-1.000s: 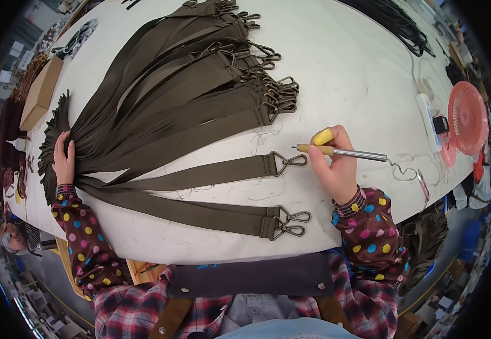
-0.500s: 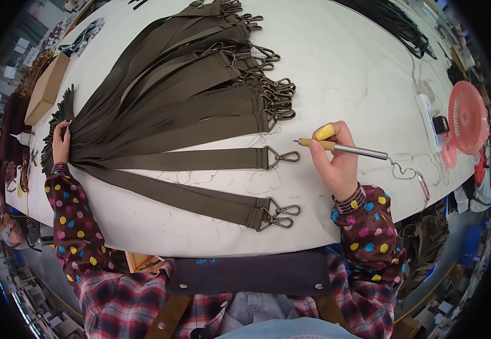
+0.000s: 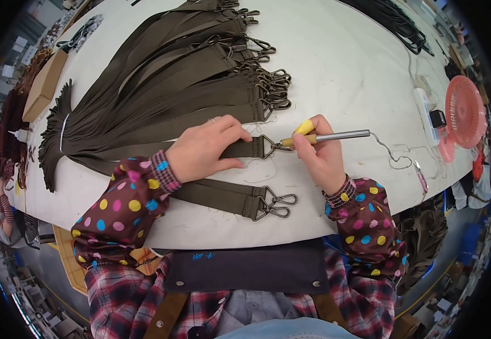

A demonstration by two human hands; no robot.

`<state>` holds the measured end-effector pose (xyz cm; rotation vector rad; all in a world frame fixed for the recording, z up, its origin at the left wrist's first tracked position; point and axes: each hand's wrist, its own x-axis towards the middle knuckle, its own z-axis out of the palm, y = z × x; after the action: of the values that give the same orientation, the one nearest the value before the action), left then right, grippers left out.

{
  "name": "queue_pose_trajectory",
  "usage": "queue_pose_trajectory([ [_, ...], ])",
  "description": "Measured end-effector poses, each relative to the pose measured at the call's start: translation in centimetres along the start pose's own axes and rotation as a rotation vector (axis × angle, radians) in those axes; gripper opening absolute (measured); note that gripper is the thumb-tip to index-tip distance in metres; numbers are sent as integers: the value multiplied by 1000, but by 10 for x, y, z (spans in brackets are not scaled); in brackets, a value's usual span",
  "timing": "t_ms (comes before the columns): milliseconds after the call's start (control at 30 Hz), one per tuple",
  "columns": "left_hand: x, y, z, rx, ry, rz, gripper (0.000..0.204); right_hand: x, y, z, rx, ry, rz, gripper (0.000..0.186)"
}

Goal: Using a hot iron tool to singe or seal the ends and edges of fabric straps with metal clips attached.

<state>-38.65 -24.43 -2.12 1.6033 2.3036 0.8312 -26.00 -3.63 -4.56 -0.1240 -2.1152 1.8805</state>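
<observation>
My left hand [image 3: 203,150] lies over a dark olive webbing strap [image 3: 245,148], thumb and fingers apart on either side of it near the stitched end. A metal snap hook [image 3: 268,147] hangs from that end on a ring. In my right hand [image 3: 326,161] is a pen-shaped tool [image 3: 344,135] with a tan grip, metal barrel and thin cord. Its tip is at the snap hook; whether they touch I cannot tell. Yellow wrapping [image 3: 303,127] covers a right fingertip. Below, another strap [image 3: 217,196] ends in two hooks. The large strap bundle [image 3: 161,93] fans out behind, tied by a white band [image 3: 63,134].
A pink plastic basket [image 3: 465,110] and a white power strip [image 3: 426,113] stand at the right. Small pink-handled snips [image 3: 420,176] lie near the cord. Black straps [image 3: 389,25] rest at the far right, a cardboard box [image 3: 45,85] at the left edge.
My left hand has left the tied end of the bundle and come right to the strap's hook end. My right hand has shifted slightly left, bringing the tool to the hook.
</observation>
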Motion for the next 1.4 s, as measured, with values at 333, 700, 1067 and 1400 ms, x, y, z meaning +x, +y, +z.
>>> queue_pose_trajectory([
  [333, 8, 7, 27, 46, 99, -79, 30, 3, 0, -2, -34, -3, -64, 15],
  [700, -40, -134, -138, 703, 737, -289, 31, 2, -6, -6, -32, 45, -62, 14],
  [1067, -147, -255, -156, 516, 454, -677, 58, 4, -1, -3, 1, 66, -46, 14],
  [1400, -130, -181, -147, 509, 575, -571, 27, 6, -3, 0, -68, 4, -75, 12],
])
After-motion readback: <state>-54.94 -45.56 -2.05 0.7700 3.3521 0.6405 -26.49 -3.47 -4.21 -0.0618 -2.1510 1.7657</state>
